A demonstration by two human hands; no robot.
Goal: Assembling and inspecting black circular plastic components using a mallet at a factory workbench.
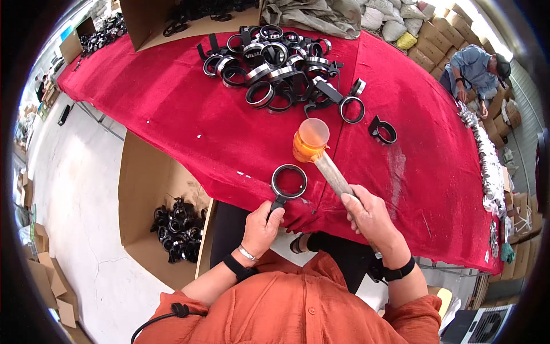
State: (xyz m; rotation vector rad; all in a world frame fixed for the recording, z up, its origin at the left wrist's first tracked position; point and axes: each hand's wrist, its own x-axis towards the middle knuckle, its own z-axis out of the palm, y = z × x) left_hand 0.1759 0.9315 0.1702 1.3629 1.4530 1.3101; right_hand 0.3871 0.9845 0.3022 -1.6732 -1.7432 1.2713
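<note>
My left hand (263, 227) is closed round the short stem of a black ring-shaped part (273, 179), whose ring rests at the near edge of the red cloth. In my right hand (370, 217) is the handle of a mallet (332, 174) with an orange, translucent head. That head hangs above the cloth, just up and right of the ring, apart from it. Farther off lies a heap of black and silver ring parts (275, 71), some with flat arms. One loose ring part (382, 131) sits alone to the right of the heap.
Red cloth (172, 114) covers the table. An open cardboard box (140, 212) with black parts stands at my left. Another box (134, 23) and a grey sheet (309, 17) lie at the back. A person in blue (475, 71) works at the far right beside silver pieces (486, 166).
</note>
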